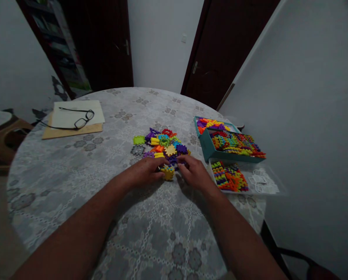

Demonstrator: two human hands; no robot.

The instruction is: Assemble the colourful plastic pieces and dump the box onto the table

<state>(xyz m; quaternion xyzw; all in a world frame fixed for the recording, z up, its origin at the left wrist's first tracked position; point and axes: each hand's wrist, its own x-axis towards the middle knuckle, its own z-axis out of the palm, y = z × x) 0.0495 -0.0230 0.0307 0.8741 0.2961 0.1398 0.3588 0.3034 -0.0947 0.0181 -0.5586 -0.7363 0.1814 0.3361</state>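
Colourful plastic building pieces lie in a loose pile (pixel 164 143) at the middle of the table. My left hand (pixel 148 171) is closed on a small yellow block built of notched plates (pixel 168 173), at the near side of the pile. Just right of that block, my right hand (pixel 192 169) has its fingers bent at the pile's near edge, by some dark purple pieces. Whether its fingertips hold a piece is hard to see. A lime-green plate (pixel 139 140) and a grey plate (pixel 137 150) sit at the pile's left side.
On the right stand a teal box (pixel 208 146) of colourful pieces, its lid (pixel 196 126) with more pieces behind it, and a clear tray (pixel 231 191) in front. Glasses (pixel 80 123) rest on papers (pixel 74 109) at the left of the round table (pixel 127 225).
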